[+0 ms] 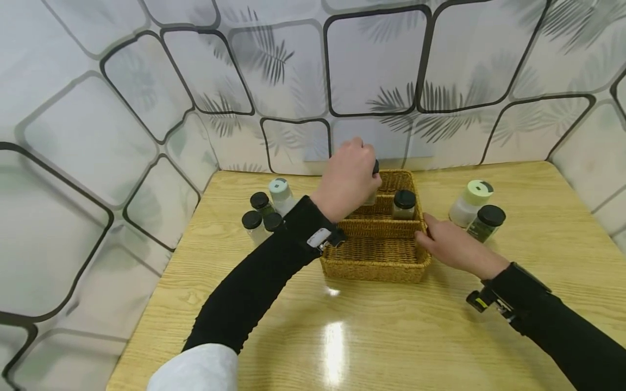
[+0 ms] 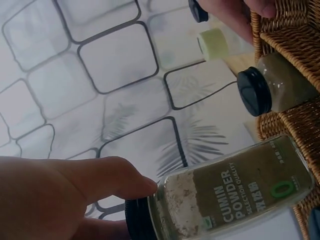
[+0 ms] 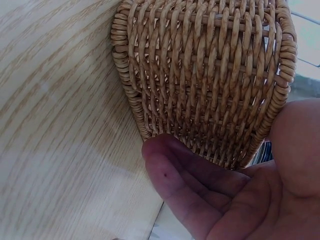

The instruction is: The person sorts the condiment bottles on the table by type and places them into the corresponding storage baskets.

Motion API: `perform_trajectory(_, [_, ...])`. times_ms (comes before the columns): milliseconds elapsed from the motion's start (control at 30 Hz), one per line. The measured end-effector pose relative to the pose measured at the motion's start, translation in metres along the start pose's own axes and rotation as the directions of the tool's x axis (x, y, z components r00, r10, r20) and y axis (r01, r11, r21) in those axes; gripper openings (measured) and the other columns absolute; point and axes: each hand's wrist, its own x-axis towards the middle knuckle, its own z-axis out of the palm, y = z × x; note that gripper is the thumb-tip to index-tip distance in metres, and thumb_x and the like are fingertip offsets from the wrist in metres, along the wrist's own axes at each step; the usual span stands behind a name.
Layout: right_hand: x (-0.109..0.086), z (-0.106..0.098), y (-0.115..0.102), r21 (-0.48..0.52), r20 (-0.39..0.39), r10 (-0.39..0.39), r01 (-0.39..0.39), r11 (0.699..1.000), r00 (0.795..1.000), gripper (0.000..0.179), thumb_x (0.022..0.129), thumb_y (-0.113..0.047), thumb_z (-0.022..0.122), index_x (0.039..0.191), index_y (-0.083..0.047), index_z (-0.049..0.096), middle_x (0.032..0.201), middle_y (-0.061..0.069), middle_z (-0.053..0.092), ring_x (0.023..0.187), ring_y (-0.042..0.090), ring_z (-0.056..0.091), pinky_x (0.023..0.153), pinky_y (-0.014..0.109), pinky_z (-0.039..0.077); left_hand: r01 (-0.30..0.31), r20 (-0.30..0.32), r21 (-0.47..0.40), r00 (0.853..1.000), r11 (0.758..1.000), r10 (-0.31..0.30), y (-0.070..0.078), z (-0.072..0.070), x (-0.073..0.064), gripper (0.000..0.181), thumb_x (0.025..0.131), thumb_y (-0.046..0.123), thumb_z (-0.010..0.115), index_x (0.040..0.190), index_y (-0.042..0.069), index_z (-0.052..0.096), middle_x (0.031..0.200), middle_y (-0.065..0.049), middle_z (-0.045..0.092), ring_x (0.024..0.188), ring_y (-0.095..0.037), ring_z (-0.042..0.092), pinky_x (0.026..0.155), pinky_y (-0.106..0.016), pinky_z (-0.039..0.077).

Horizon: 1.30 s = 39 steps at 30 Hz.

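Observation:
My left hand [image 1: 348,179] pinches the black lid of a cumin powder jar [image 2: 235,195]. The clear jar is tilted in the left wrist view, its base at the wall of a woven wicker basket [image 1: 374,271]. From the head, the hand hides most of this jar, above the basket's rear part. A second black-lidded jar [image 1: 404,205] stands in the basket's middle compartment, on the right. At the basket's right side, my right hand [image 1: 452,244] grips the wall, with fingers [image 3: 175,180] against the weave. The front compartment holds nothing.
Left of the basket stand several jars, among them one with a pale green lid [image 1: 280,185] and one with a black lid [image 1: 251,219]. Close by the right hand are a yellow-lidded jar [image 1: 476,193] and a black-lidded jar [image 1: 489,217]. Patterned cloth [image 1: 376,65] hangs behind the wooden table [image 1: 391,336].

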Motion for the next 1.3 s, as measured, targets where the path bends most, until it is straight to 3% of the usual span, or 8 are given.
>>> perform_trajectory(200, [-0.001, -0.001, 0.001, -0.001, 0.001, 0.001, -0.001, 1.000, 1.000, 0.064, 0.108, -0.025, 0.042, 0.150, 0.019, 0.023, 0.061, 0.002, 0.046, 0.050, 0.016, 0.043, 0.051, 0.032, 0.033, -0.042, 0.013, -0.006, 0.999, 0.999, 0.042, 0.000, 0.014, 0.006, 0.010, 0.098, 0.015, 0.060, 0.088, 0.011, 0.062, 0.097, -0.010, 0.059, 0.087, -0.024, 0.057, 0.074, -0.032, 0.049])
perform_trajectory(433, [-0.004, -0.003, -0.001, 0.016, 0.000, 0.000, 0.000, 1.000, 1.000, 0.063, 0.108, -0.025, 0.043, 0.151, 0.017, 0.023, 0.060, 0.001, 0.044, 0.049, 0.015, 0.041, 0.050, 0.032, 0.032, -0.066, 0.044, -0.009, 0.997, 0.998, 0.066, 0.003, 0.029, 0.011, 0.030, 0.099, 0.013, 0.060, 0.070, 0.015, 0.051, 0.096, -0.012, 0.061, 0.084, -0.026, 0.057, 0.066, -0.032, 0.043])
perform_trajectory(633, [-0.004, -0.003, -0.001, 0.020, -0.002, -0.006, 0.006, 1.000, 1.000, 0.061, 0.108, -0.024, 0.042, 0.151, 0.016, 0.024, 0.060, 0.001, 0.043, 0.049, 0.015, 0.039, 0.051, 0.032, 0.031, -0.078, 0.098, 0.008, 0.992, 0.997, 0.077, 0.006, 0.040, 0.013, 0.027, 0.098, 0.021, 0.067, 0.074, 0.014, 0.060, 0.088, -0.009, 0.063, 0.080, -0.022, 0.061, 0.065, -0.030, 0.048])
perform_trajectory(800, [-0.003, -0.001, -0.001, 0.014, -0.006, -0.005, 0.005, 1.000, 1.000, 0.058, 0.108, -0.023, 0.042, 0.149, 0.015, 0.028, 0.061, 0.002, 0.045, 0.051, 0.015, 0.041, 0.051, 0.031, 0.031, -0.091, 0.149, 0.018, 0.985, 0.996, 0.087, 0.007, 0.050, 0.014, 0.032, 0.099, 0.018, 0.066, 0.070, 0.016, 0.052, 0.067, -0.002, 0.049, 0.061, -0.015, 0.052, 0.054, -0.027, 0.036])
perform_trajectory(967, [-0.001, -0.003, -0.001, 0.019, -0.009, 0.003, -0.002, 1.000, 1.000, 0.059, 0.108, -0.023, 0.042, 0.149, 0.015, 0.027, 0.063, 0.003, 0.045, 0.052, 0.016, 0.042, 0.052, 0.032, 0.032, -0.108, 0.171, 0.025, 0.980, 0.994, 0.103, 0.006, 0.053, 0.014, 0.040, 0.102, 0.008, 0.056, 0.069, 0.018, 0.035, 0.063, -0.001, 0.032, 0.058, -0.014, 0.038, 0.057, -0.029, 0.024])
perform_trajectory(1300, [-0.004, -0.001, 0.001, 0.027, -0.004, 0.019, -0.019, 0.999, 1.000, 0.063, 0.108, -0.025, 0.042, 0.152, 0.015, 0.023, 0.062, 0.001, 0.045, 0.050, 0.014, 0.040, 0.050, 0.030, 0.032, -0.149, 0.180, -0.010, 0.973, 0.989, 0.148, 0.004, 0.063, 0.015, 0.041, 0.102, 0.000, 0.048, 0.069, 0.018, 0.033, 0.061, 0.000, 0.024, 0.057, -0.013, 0.031, 0.059, -0.030, 0.021])
